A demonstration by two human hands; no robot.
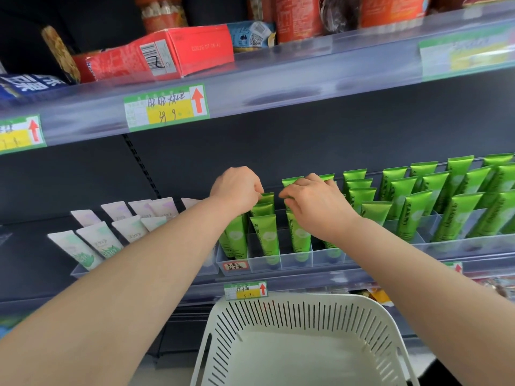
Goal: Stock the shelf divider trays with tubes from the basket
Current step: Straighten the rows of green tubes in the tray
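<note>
White slotted basket sits below a store shelf; left hand and right hand each pinch upright green tubes in clear divider trays.

Bright, even light falls from above, with only soft, faint shadows. The clear plastic front strip of the upper shelf carries hazy white glare and dark smudged reflections. Wide-angle distortion bows the shelf lines and stretches both forearms toward the lower corners. The red cardboard box and the yellow-and-green price label at far right look soft and slightly blurred
</note>
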